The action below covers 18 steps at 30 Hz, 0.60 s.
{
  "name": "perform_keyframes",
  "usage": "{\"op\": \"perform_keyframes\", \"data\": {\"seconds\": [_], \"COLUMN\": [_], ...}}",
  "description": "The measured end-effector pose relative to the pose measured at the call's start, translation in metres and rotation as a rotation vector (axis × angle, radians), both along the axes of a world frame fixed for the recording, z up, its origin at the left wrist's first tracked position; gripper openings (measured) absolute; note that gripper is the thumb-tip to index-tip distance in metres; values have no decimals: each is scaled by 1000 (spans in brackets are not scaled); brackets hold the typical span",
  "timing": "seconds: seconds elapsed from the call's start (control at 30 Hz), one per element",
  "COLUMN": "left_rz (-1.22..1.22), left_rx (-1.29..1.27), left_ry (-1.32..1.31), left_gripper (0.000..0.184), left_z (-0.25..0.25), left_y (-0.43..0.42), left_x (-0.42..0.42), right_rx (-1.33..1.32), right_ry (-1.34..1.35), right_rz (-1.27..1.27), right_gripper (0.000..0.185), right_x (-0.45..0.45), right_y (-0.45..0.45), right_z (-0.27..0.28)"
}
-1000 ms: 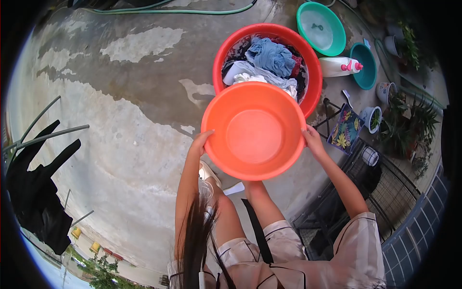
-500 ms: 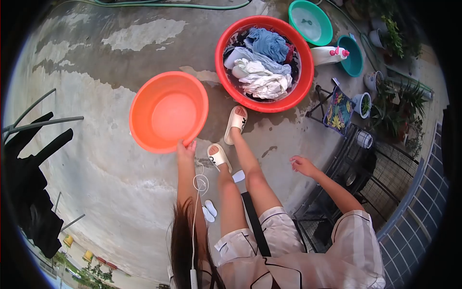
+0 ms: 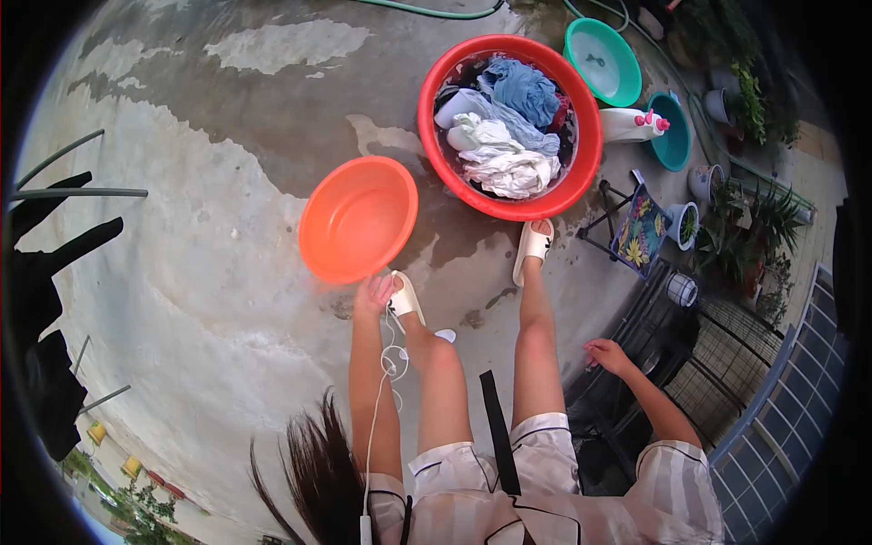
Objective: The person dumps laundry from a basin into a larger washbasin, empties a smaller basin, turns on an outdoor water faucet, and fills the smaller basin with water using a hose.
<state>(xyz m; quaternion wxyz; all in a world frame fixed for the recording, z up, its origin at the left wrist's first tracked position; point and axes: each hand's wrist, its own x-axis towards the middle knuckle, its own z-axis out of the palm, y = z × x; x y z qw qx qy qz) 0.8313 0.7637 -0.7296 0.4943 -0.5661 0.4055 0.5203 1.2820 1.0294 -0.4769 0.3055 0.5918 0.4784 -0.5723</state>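
The orange basin (image 3: 350, 227) is over the concrete floor (image 3: 227, 300), left of and apart from the big red basin (image 3: 436, 168); whether it sits flat I cannot tell. Its smooth inside wall and base show. The left hand (image 3: 374, 293) is at its near rim, the fingers loosely apart — whether they touch the rim is unclear.

The red basin holds a soaking heap in dark liquid: a blue garment (image 3: 520, 91) at the far side, a paler blue cloth across the middle, and a crumpled white garment (image 3: 509, 163) nearest the person. Beyond it, the green basin (image 3: 626, 88) contains pale liquid with a small dark item in it. A white bottle (image 3: 620, 124) with pink parts lies between the red basin and the teal basin (image 3: 678, 150), its pink end over the teal rim.

The right hand (image 3: 609, 356) hangs near a black wire crate (image 3: 736, 359), fingers bent — I cannot tell whether their tips meet.
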Motion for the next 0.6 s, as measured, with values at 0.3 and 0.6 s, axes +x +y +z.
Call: {"op": "perform_keyframes", "data": {"seconds": [0.3, 0.6], "left_rz": [-1409, -1959], "left_rx": [477, 546], "left_ry": [314, -292], "left_gripper": [44, 54], "left_z": [72, 155], "left_y": [35, 136], "left_x": [53, 202], "right_rx": [51, 188], "right_ry": [80, 176], "right_rz": [91, -21], "right_gripper": [19, 21], "right_x": [43, 130], "right_y": [141, 314], "right_z": [-35, 7]}}
